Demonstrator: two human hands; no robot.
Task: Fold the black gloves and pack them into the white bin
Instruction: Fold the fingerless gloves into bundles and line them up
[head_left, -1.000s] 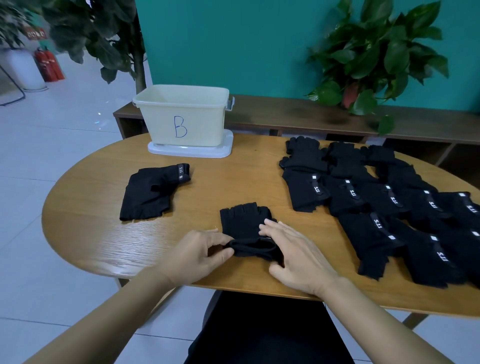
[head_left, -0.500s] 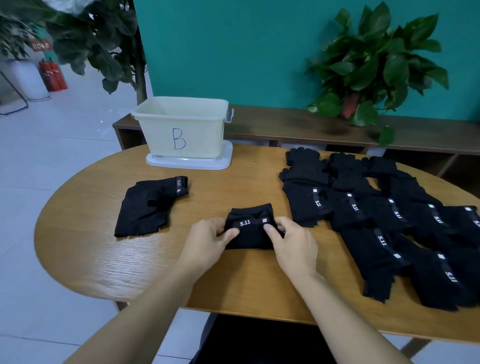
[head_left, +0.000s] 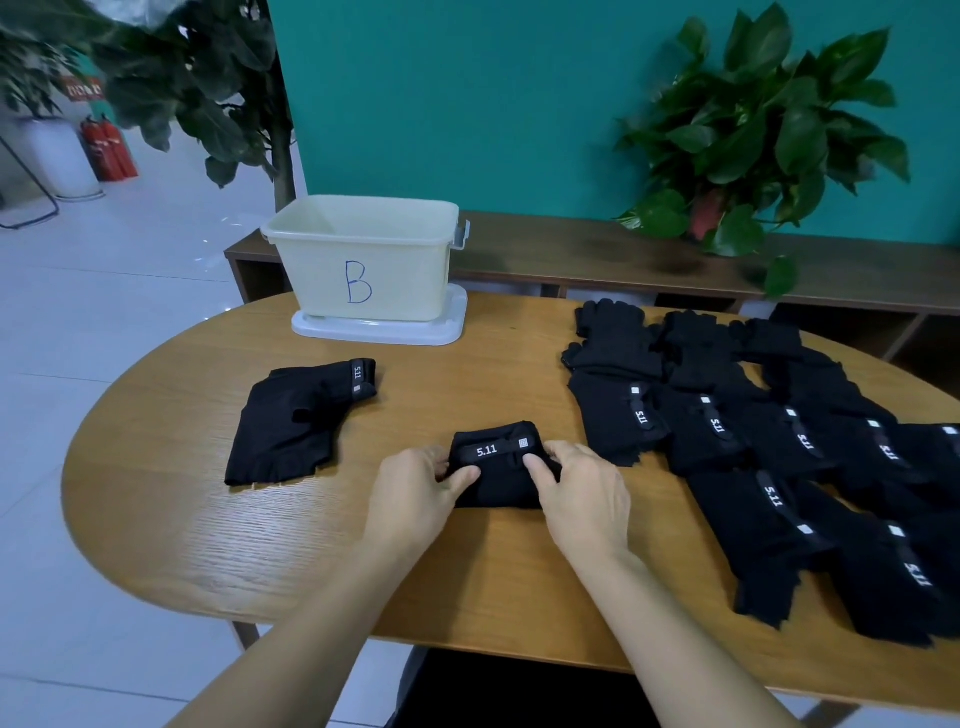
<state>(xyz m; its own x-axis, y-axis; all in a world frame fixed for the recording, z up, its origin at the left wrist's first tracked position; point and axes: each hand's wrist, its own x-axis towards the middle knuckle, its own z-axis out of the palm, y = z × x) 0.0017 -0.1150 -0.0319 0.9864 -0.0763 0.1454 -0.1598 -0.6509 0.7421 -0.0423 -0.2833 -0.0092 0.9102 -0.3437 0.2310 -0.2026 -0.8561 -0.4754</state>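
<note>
The folded black glove (head_left: 496, 467) is a small thick bundle near the front middle of the wooden table (head_left: 156, 519); its strap lies across the top, with "5.11" in white letters and a small white square on it. The left hand (head_left: 410, 499) pinches the left end of the bundle, thumb on top and fingers curled at the side; the right hand (head_left: 582, 493) pinches the right end the same way, thumb pressed on the strap; both hands are nearly closed around it. Another black glove (head_left: 296, 421) lies flat to the left, apart from the bundle; a big pile of black gloves (head_left: 753, 441) is spread over the right side of the table. The white bin (head_left: 363, 260), marked with a blue "B", stands on its white lid (head_left: 379, 330) at the far side of the table; I cannot see anything inside it.
</note>
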